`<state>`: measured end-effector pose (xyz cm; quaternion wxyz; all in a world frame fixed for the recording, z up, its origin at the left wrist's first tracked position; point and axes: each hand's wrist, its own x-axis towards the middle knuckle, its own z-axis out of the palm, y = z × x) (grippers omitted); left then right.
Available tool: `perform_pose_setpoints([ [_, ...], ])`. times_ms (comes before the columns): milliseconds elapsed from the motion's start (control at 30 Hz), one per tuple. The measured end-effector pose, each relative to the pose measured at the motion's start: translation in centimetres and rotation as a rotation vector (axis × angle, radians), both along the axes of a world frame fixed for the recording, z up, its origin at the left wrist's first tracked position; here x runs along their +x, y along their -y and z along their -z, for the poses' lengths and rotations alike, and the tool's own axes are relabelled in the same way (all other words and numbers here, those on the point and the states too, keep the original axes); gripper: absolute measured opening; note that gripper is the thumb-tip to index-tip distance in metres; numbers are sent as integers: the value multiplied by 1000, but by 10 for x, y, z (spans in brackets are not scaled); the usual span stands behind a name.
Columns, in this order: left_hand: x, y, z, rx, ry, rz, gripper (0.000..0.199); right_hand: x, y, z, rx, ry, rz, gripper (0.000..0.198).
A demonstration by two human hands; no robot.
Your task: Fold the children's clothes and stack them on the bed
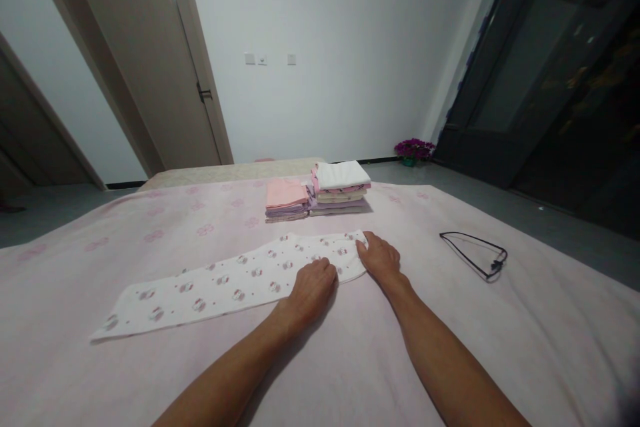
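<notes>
A pair of white pants (220, 283) with a small printed pattern lies folded lengthwise across the bed, its narrow leg end toward the left. Near the wider end, my left hand (313, 283) presses down on the cloth with curled fingers that bunch together. My right hand (381, 257) grips the end edge at the right, thumb over the fabric and fingers closed around the border. Just beyond the pants stand two neat stacks of folded clothes, a lower one with a peach piece (286, 193) on top and a taller one topped by a white piece (343, 175).
A pink floral sheet (400, 360) covers the bed. Black-framed glasses (475, 250) lie to the right of my right hand. Past the bed are a white wall, a door (145, 60) at left, purple flowers (414, 149) on the floor and dark glass doors (555, 80) at right.
</notes>
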<state>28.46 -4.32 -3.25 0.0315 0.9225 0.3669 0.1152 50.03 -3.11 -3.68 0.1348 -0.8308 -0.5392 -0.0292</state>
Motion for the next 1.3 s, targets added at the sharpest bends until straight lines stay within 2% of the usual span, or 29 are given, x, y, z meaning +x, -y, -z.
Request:
perform_pose_setpoints([
  [133,-4,2,3,15,36,44,19,2,-1,1,-20,-9,6,42],
  [233,-7,2,4,2,91,73,18,-2,2,-1,67,80,-9,46],
  [300,-10,2,6,-18,141,93,16,-11,5,-3,195,199,-81,52],
  [400,-14,-1,8,-47,210,141,12,-32,8,-2,324,314,-297,56],
  [467,-16,-3,10,-71,259,166,12,-45,7,5,295,318,-450,55],
  [533,-21,-5,12,-128,318,190,9,-52,3,17,193,284,-531,56],
  [667,-42,-6,10,-338,465,243,11,-48,-8,36,23,232,-521,62],
  [767,-74,-4,1,-386,543,111,19,-42,-14,42,9,235,-518,63],
  [933,-158,-4,-13,-254,406,-205,21,-40,-16,43,11,265,-521,64],
  [1067,-237,-9,-9,-125,197,-535,20,-41,-17,44,6,269,-518,63],
  [1133,-273,-11,-5,-88,154,-664,21,-42,-17,44,7,263,-512,62],
  [1300,-333,-11,-2,-60,101,-860,22,-45,-15,40,5,295,-511,61],
])
